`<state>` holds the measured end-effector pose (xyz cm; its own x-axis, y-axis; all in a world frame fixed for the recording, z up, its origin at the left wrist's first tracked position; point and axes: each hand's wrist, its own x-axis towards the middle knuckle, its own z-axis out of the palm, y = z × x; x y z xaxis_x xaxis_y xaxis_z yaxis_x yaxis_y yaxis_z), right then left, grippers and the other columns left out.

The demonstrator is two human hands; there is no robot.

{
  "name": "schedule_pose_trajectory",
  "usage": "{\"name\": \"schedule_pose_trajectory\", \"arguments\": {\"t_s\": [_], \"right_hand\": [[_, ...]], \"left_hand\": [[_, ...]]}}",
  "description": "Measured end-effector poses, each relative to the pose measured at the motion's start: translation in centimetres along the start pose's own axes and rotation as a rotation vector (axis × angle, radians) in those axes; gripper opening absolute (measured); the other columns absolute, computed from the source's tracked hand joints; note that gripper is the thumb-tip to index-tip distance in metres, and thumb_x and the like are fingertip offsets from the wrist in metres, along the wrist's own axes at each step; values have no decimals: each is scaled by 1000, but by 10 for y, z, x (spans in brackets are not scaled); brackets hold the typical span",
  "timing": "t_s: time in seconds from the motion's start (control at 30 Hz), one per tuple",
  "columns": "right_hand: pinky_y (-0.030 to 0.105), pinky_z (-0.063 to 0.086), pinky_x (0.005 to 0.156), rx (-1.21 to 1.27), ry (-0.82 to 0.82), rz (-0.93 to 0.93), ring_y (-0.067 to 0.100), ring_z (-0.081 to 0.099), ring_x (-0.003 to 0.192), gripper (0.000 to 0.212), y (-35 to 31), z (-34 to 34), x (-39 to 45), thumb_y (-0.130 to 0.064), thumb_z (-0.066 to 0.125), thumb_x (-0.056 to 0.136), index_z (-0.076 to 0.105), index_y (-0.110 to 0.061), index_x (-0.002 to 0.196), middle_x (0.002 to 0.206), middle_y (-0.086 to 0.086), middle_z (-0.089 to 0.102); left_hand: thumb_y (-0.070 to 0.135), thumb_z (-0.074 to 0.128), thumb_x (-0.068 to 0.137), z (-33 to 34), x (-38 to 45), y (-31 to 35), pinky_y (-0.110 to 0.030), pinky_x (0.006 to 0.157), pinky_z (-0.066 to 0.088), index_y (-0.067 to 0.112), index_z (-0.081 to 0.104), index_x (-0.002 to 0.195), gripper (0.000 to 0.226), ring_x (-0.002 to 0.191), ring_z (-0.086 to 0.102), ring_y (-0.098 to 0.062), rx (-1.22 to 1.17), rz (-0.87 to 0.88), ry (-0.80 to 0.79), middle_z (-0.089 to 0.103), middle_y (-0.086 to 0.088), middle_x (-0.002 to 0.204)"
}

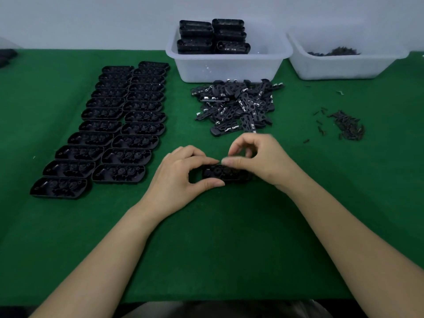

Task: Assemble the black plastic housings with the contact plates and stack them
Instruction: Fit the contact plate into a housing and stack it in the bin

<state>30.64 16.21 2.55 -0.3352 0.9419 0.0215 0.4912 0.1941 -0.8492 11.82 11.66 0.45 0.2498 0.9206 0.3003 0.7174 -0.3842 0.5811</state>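
Observation:
A black plastic housing (220, 173) lies on the green mat in front of me. My left hand (181, 173) grips its left end between thumb and forefinger. My right hand (257, 157) holds its right end, with fingers curled over the top; whether a contact plate is under those fingers is hidden. A loose pile of black contact plates (236, 106) with silvery metal tabs lies just behind my hands. Two overlapping rows of open black housings (114, 125) lie to the left.
A white tub (227, 65) at the back holds stacked black housings. A second white tub (344, 65) at the back right holds small dark parts. A heap of small dark pieces (348, 126) lies on the mat at the right.

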Motion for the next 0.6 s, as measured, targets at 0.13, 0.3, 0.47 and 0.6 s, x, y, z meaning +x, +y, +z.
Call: {"name": "schedule_pose_trajectory", "arguments": {"t_s": [0.13,0.3,0.47,0.6], "right_hand": [[19,36,59,-544,392,-111,6,50,71,23,13,-12,11,-36,65,80,58,-15,84,85,-1,56],[26,33,58,-918,420,-137,22,52,85,36,18,-6,24,-39,57,87,53,-5,95,93,9,55],[33,50,70,-700,458,-45,22,59,81,25,17,-14,27,-26,64,83,64,-5,94,90,7,64],[25,51,74,-411,543,-57,12,59,69,16,3,-32,6,-18,71,75,69,-9,88,78,2,67]], "left_hand": [[69,55,67,1,0,0,-35,86,43,27,66,109,61,91,51,-7,-13,-8,-11,57,14,94],[70,54,68,2,-1,-2,-36,87,43,30,59,113,60,93,52,-4,-4,9,-20,56,17,94],[60,56,76,2,-1,-1,-39,81,48,26,62,106,46,89,54,-6,-47,27,91,57,14,93],[38,66,83,1,2,4,-40,79,49,17,65,101,28,90,56,-13,-40,63,206,58,6,94]]}}
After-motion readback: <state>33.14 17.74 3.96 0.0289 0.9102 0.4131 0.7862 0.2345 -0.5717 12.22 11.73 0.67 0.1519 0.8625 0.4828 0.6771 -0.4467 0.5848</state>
